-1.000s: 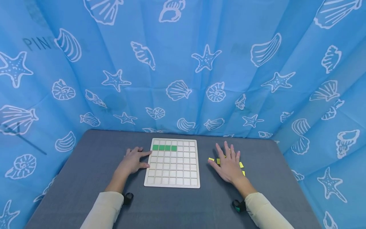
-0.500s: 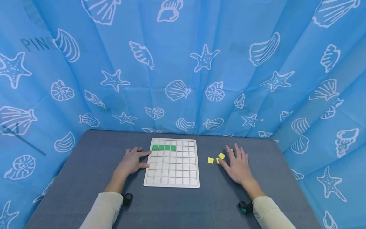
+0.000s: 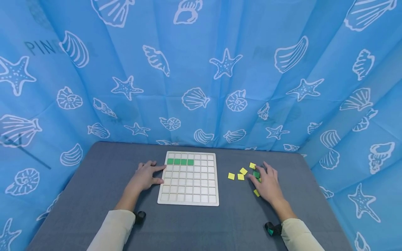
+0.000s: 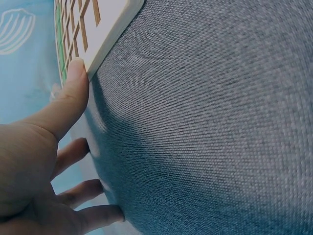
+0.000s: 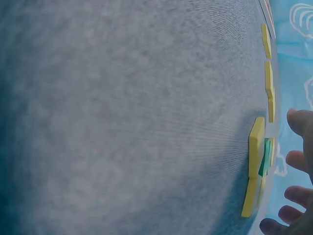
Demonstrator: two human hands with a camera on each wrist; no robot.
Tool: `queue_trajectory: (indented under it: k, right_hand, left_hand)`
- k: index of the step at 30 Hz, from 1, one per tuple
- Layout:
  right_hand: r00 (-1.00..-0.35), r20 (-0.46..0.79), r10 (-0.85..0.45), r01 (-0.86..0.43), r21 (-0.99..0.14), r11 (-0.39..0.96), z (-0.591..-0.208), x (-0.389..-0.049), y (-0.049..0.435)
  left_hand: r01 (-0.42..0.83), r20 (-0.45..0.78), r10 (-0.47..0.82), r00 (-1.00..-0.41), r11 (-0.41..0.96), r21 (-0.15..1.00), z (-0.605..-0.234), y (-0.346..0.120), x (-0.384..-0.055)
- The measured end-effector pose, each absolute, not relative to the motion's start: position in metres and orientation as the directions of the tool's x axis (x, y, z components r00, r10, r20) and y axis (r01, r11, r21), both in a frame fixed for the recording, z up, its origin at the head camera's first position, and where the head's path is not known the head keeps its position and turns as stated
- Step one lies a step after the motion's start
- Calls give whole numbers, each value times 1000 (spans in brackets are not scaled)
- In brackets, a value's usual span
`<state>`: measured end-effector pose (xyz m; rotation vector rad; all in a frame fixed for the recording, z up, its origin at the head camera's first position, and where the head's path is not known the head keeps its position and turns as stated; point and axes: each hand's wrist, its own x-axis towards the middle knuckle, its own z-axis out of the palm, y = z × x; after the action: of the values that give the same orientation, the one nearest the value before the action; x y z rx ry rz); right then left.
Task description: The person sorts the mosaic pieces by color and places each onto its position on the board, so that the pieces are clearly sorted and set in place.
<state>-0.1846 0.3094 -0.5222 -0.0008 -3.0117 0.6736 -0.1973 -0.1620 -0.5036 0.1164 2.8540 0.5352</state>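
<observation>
A pale wooden grid board (image 3: 190, 186) lies on the table, with several green square tiles (image 3: 180, 162) in its second row from the back. Thumb and index finger of my left hand (image 3: 145, 177) touch the board's left edge; the left wrist view shows the thumb (image 4: 76, 73) at its rim and the other fingers spread. My right hand (image 3: 268, 183) hovers with loosely bent fingers over a loose green tile (image 3: 256, 174) among yellow tiles. In the right wrist view a gap shows between the fingers and the yellow tiles (image 5: 256, 147), and nothing is held.
More yellow tiles (image 3: 240, 177) lie scattered between the board and my right hand. One yellow tile (image 3: 257, 192) is nearest the right wrist. The grey table (image 3: 194, 230) ends at a blue shell-print curtain (image 3: 201, 87) behind and on both sides.
My right hand has shifted right and slightly toward me, uncovering several yellow tiles and the loose green tile. My left hand and the board stay as they were.
</observation>
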Motion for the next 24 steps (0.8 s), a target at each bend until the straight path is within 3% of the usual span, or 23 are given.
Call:
queue_trajectory:
  k: [7, 24]
  right_hand:
    - [-991, 127, 31, -24, -412, 911, -526, -183, 312]
    - [-987, 155, 38, -28, -404, 914, -526, -185, 313]
  left_hand:
    - [32, -221, 123, -967, 927, 374, -502, -161, -195]
    - [25, -226, 114, -967, 931, 364, -504, -162, -197]
